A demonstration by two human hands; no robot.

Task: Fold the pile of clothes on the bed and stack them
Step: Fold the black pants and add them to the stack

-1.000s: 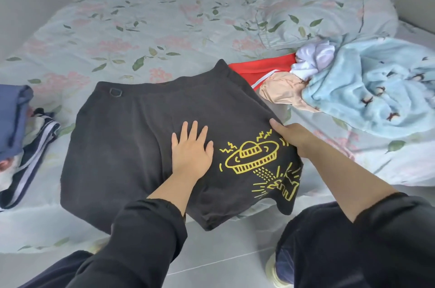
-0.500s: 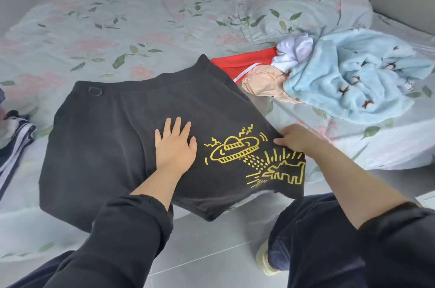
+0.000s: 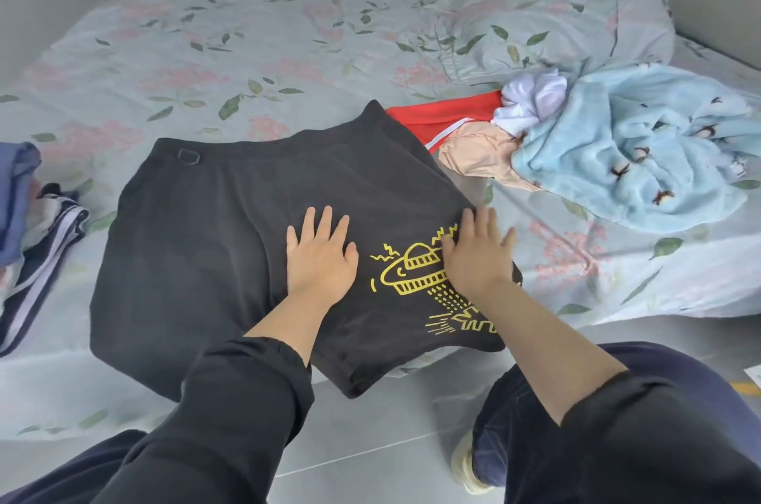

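At the far left edge of the floral-sheeted bed (image 3: 247, 50) we see a small stack of folded clothes (image 3: 29, 211) — a blue piece over a navy one with white stripes. Well apart from it, the black fabric shorts with a yellow flying-saucer print (image 3: 197, 256) lie flat at the bed's near edge, one lower corner hanging over it. The left hand (image 3: 319, 256) stays where it was, palm down and fingers spread on the middle of the shorts. The right hand (image 3: 477, 256) has changed: half a second ago it pinched the shorts' right edge, and now it lies flat, fingers spread, on the yellow print — beside the left hand, not touching it. Further right lies the unfolded pile: a red garment (image 3: 444, 116) touching the shorts' far corner, a peach garment (image 3: 473, 157), a white garment (image 3: 531, 100) and a fluffy light-blue fleece (image 3: 638, 149).
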